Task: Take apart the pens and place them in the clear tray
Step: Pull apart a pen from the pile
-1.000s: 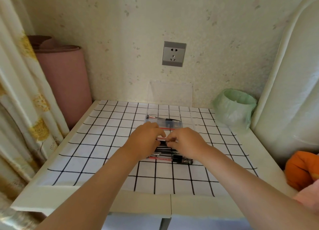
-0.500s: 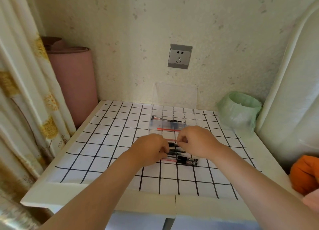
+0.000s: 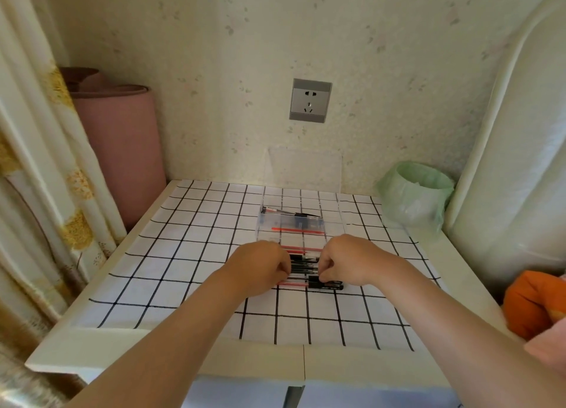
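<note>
The left hand [image 3: 263, 268] and the right hand [image 3: 352, 263] are close together but not touching. Both sit just in front of the clear tray [image 3: 259, 220]. The fingers of each hand are curled down and grip the pens [image 3: 306, 268], a small pile of black and red ones lying on the checked cloth [image 3: 183, 254]. The fingertips are partly hidden, so I cannot tell which pen each hand has. Inside the tray lie 1 black pen part [image 3: 291, 213] and 1 thin red ink tube [image 3: 298, 230]. Behind the tray a clear lid [image 3: 304, 168] leans on the wall, and a grey socket [image 3: 310, 100] is higher up. To the right of the tray stands a green bin [image 3: 416, 193]. Far to the left of the tray stands a pink roll [image 3: 122, 150].
</note>
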The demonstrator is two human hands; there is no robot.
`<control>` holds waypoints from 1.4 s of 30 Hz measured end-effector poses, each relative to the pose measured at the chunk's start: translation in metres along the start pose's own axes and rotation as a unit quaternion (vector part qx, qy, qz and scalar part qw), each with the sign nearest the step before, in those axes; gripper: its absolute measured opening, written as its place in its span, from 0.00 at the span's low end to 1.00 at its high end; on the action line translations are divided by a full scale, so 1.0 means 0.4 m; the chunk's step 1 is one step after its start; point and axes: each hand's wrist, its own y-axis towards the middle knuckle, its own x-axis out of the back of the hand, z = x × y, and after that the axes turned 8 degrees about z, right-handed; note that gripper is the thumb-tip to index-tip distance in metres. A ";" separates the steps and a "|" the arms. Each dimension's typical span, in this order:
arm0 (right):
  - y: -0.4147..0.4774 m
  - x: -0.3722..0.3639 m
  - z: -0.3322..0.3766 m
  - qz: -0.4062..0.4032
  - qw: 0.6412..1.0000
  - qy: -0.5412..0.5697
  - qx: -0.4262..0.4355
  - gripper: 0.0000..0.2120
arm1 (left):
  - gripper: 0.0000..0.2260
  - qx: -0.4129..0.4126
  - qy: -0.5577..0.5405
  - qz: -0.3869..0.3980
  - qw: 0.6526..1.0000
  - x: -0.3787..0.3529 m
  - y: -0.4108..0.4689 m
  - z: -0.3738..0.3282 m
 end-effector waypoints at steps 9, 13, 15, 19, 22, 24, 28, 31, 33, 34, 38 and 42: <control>0.004 0.006 0.004 -0.095 0.993 0.029 0.064 0.04 | 0.09 -0.035 0.016 -0.077 0.996 0.011 0.009 -0.003; 0.002 -0.001 0.020 -0.109 0.988 0.065 0.091 0.05 | 0.07 -0.014 -0.036 -0.065 0.997 0.015 0.010 -0.002; 0.005 -0.007 0.032 -0.097 0.989 0.066 0.091 0.08 | 0.06 -0.011 -0.048 -0.065 0.997 0.016 0.011 -0.003; 0.018 -0.008 0.049 -0.062 0.994 0.042 0.082 0.12 | 0.06 -0.003 -0.065 -0.075 0.995 0.024 0.008 -0.003; 0.020 -0.016 0.058 -0.057 0.995 0.027 0.076 0.11 | 0.06 -0.002 -0.065 -0.072 0.995 0.025 0.004 -0.003; 0.020 -0.022 0.062 -0.065 0.995 0.022 0.077 0.12 | 0.07 -0.006 -0.066 -0.068 0.995 0.025 0.002 -0.003; 0.018 -0.018 0.068 -0.083 0.993 0.006 0.087 0.11 | 0.06 -0.008 -0.096 -0.060 0.994 0.034 -0.002 0.002; 0.015 -0.013 0.070 -0.114 0.987 0.009 0.112 0.09 | 0.05 -0.009 -0.102 -0.061 0.993 0.044 -0.002 0.018; 0.014 -0.013 0.070 -0.119 0.984 0.035 0.130 0.09 | 0.05 -0.006 -0.094 -0.061 0.994 0.048 -0.001 0.026; 0.014 -0.014 0.070 -0.118 0.983 0.043 0.133 0.10 | 0.05 -0.004 -0.090 -0.060 0.994 0.048 -0.001 0.028; 0.007 -0.006 0.055 -0.094 0.993 0.030 0.070 0.14 | 0.05 0.021 -0.065 -0.056 0.996 0.048 -0.002 0.026; 0.000 0.000 0.011 -0.035 0.998 0.038 0.021 0.13 | 0.06 0.047 -0.054 -0.051 0.996 0.046 -0.006 0.028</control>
